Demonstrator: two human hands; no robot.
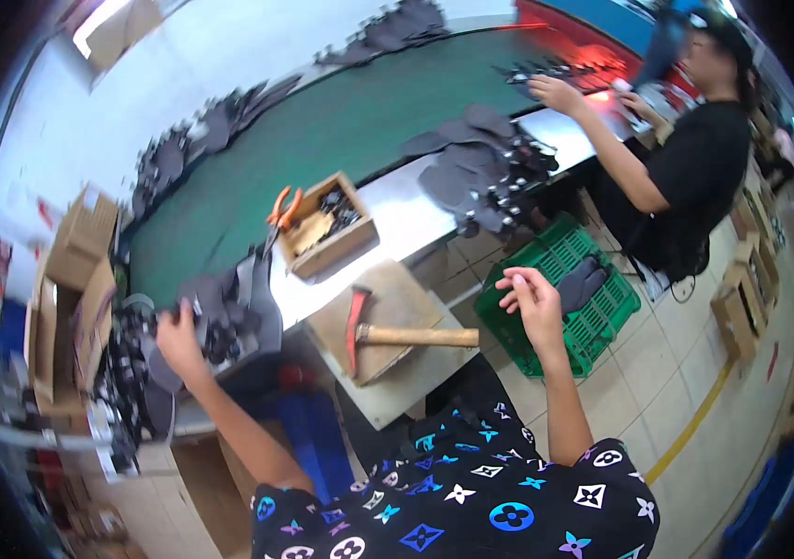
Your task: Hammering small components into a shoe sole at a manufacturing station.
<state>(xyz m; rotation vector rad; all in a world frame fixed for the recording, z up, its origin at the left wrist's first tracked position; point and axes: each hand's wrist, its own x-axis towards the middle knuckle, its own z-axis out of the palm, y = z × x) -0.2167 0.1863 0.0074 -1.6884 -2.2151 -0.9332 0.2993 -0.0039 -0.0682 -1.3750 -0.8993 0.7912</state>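
At the left, my left hand (179, 343) reaches into a heap of dark grey flat pieces with black straps and buckles (220, 312). Its fingers are closed at the heap's edge; what they pinch is too small to make out. My right hand (535, 303) hovers by the green crate with fingers loosely apart, holding nothing. Between my hands, a hammer (416, 336) with a red head and wooden handle lies across a worn board (388, 289). Behind it stands a wooden box (352, 235) of small black parts, with orange-handled pliers (283, 212) leaning at its left side.
A green conveyor belt (341, 121) runs behind the metal ledge. More grey pieces (472, 163) are piled on the ledge at right. A green crate (593, 317) on the floor holds grey pieces. A co-worker in black (695, 158) works at far right. Cardboard boxes (75, 242) stand at left.
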